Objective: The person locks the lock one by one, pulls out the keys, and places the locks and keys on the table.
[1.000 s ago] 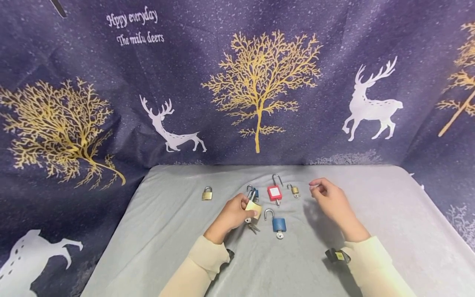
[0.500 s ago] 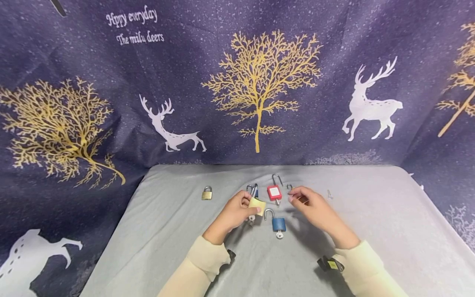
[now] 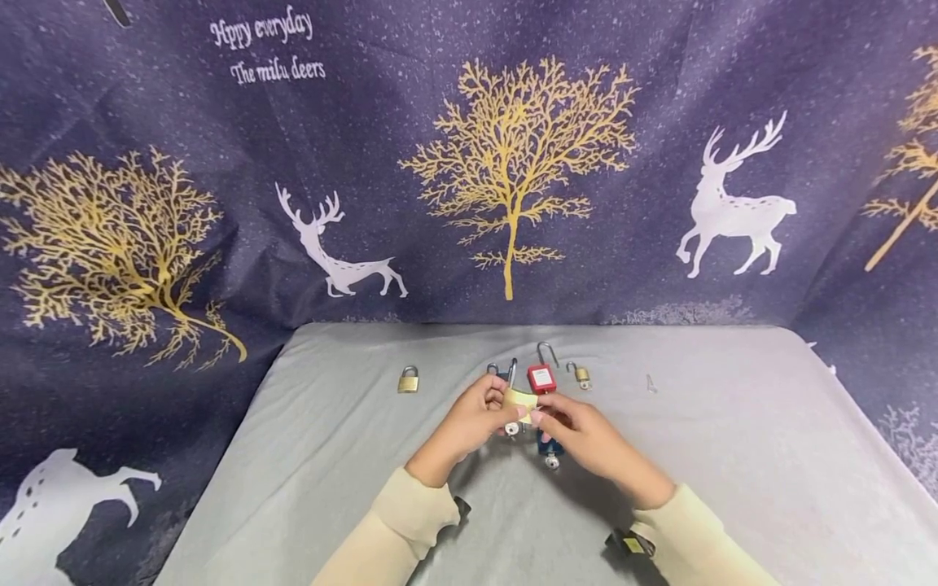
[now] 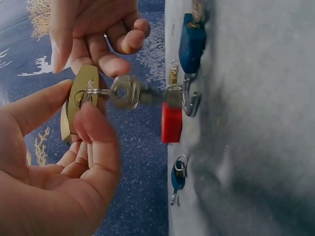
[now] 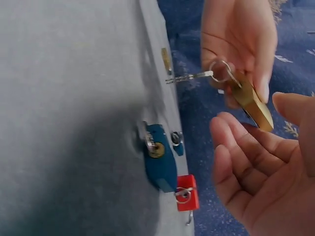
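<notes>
Above the grey cloth, my left hand (image 3: 469,422) pinches a brass padlock (image 3: 520,399) between thumb and fingers. Its long shackle (image 3: 512,374) points away from me. A key sits in the padlock's keyhole, and a ring with more keys (image 4: 127,92) dangles from it in the left wrist view. My right hand (image 3: 586,439) is at the padlock's right end, fingers loosely bent and thumb apart from them in the right wrist view (image 5: 268,182). Beneath the right hand lies a blue padlock (image 5: 161,169) with a key in it, partly hidden in the head view.
Farther back on the cloth-covered table (image 3: 330,488) lie a red padlock (image 3: 542,378) and a small brass padlock (image 3: 582,376), both with raised shackles. Behind the left hand is a small blue padlock (image 3: 501,375). A closed brass padlock (image 3: 408,381) lies left, a small key (image 3: 650,383) right.
My right hand has moved left from beside the small brass padlock to the held padlock's end. The left hand has shifted slightly right with the padlock. The small key at right has come into view.
</notes>
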The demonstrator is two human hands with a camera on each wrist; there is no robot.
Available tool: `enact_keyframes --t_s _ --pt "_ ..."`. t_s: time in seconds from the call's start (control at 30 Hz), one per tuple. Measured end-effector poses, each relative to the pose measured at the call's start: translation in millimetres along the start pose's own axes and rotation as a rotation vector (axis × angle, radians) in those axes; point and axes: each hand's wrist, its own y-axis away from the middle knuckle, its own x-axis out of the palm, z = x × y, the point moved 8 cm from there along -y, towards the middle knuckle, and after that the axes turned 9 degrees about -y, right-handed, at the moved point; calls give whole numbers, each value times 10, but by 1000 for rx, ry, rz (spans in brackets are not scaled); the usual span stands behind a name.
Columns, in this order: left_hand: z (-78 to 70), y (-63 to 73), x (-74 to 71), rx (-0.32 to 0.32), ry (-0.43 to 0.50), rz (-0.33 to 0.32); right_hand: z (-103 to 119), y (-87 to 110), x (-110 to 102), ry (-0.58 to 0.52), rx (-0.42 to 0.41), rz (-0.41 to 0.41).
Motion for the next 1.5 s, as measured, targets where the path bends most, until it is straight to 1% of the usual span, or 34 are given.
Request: enact_keyframes --t_s 0.13,0.37,0.47,0.6,0.73,0.97,1.1,1.17,1.23,1.37,1.5 --pt "-2 -6 38 9 4 11 1 -10 25 -3 -1 -44" --pt "-87 44 89 41 -67 14 -43 -18 29 -159 23 -122" --pt "-88 47 82 53 -108 4 -48 -8 27 -189 22 -141" --pt "-80 42 38 63 -189 -33 -52 0 19 -195 14 -162" --pt "-75 39 -35 53 -253 -81 -48 -2 6 -171 -8 -182" --pt "-24 33 -196 -32 -302 -201 -40 2 22 -92 -35 -178" --pt "14 13 -247 -65 -337 -237 -21 5 43 -57 -60 -161" --pt "28 5 -255 -71 -332 -238 -9 5 46 -53 -76 -155" --pt "38 -3 -252 -69 -303 -226 -2 3 45 -51 -85 -150" --pt "16 -11 -221 -33 -200 -186 -1 2 32 -75 -87 -147" --pt "-27 -8 -183 8 -103 -147 -14 -5 25 -129 -73 -129"
